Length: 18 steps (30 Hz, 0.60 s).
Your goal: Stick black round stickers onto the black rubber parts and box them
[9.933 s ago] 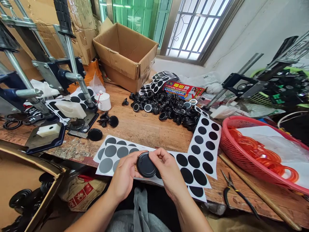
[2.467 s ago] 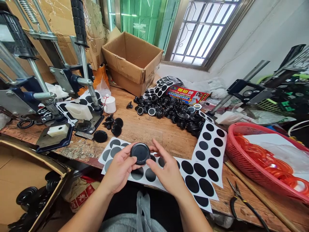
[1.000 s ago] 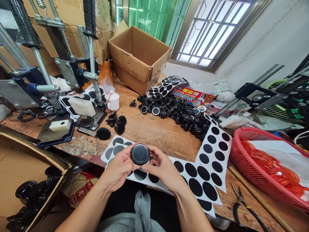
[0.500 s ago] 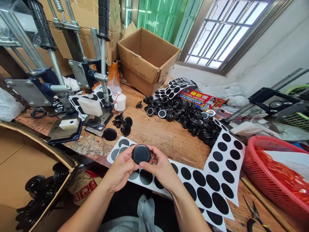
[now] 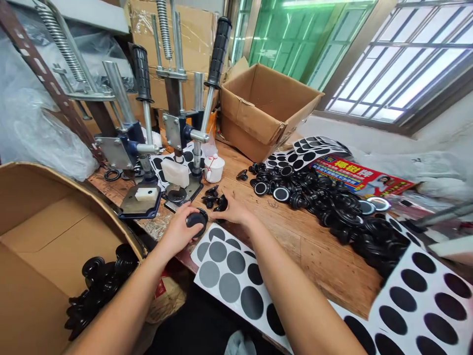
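My left hand (image 5: 179, 230) grips a round black disc-shaped part (image 5: 195, 225) by its edge, low over the bench. A second black rim shows just behind that part; whether it is held too or rests on the bench, I cannot tell. My right hand (image 5: 234, 211) has its thumb and fingers around another black round part (image 5: 221, 202), partly hidden by the fingers. Touching or close behind it lie small black pieces (image 5: 210, 193). Beneath my right forearm is a white sheet (image 5: 204, 260) of round black stickers.
Two lever presses (image 5: 181, 128) stand at the left back, near a white cup (image 5: 214, 168). A large heap of black parts (image 5: 325, 197) covers the right middle. An open cardboard box (image 5: 254, 123) stands behind; another box (image 5: 55, 236) with black parts is at lower left.
My hands have parted. The left has carried the disc-shaped part left toward the presses, and the right has let go of it and reached to the loose parts. The view has turned left.
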Available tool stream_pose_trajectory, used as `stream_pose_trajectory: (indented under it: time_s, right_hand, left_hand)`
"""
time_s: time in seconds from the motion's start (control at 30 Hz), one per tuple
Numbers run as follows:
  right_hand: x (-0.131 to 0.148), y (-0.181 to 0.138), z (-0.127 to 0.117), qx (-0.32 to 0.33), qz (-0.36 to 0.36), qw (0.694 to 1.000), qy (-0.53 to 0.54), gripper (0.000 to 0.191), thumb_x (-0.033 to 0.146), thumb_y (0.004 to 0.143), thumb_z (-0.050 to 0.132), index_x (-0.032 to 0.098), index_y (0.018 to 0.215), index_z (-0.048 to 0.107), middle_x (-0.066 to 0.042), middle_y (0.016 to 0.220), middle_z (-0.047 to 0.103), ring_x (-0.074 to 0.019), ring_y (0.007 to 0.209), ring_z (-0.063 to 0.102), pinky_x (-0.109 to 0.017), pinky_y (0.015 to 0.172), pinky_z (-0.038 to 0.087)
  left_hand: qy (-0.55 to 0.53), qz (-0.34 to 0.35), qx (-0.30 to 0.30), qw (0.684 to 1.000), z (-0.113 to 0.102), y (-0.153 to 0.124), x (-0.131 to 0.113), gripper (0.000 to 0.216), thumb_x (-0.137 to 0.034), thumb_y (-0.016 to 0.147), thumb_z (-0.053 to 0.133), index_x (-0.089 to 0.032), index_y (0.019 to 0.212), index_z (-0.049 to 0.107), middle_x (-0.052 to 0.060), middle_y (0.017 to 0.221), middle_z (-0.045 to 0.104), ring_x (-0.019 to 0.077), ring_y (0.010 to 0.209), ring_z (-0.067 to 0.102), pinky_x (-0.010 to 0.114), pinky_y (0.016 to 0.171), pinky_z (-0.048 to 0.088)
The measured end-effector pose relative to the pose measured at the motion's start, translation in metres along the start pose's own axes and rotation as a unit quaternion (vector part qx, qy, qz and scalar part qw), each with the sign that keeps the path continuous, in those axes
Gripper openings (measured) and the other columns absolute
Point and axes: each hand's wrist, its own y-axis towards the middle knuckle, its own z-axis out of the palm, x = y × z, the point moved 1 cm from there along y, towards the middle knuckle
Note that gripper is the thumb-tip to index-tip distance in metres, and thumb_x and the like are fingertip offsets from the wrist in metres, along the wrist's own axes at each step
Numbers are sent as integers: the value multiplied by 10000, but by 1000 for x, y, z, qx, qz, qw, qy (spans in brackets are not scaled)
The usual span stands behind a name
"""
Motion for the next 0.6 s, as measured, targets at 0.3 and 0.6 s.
stream_pose_trajectory:
  time_s: [0.3, 0.6]
  right_hand:
    - [8, -9, 15, 48, 34, 995, 79, 668, 190, 450, 815, 255, 1058, 545, 22, 842, 591, -143, 635, 547, -254, 464, 484]
    - [59, -72, 49, 92, 22, 966, 242, 529, 272, 658, 712, 303, 1091, 409, 22, 943, 550, -154, 685, 603, -260, 487, 539]
  left_hand:
    - [-24, 12, 56, 998, 15, 18, 14, 633, -145, 571, 741, -218, 1179, 582, 80, 1099, 602, 202, 815, 600, 234, 517, 491]
    - [17, 57, 49, 997, -35, -41, -34, 511, -131, 700, 655, -253, 1190, 579, 33, 1021, 657, 205, 863, 610, 312, 785, 482]
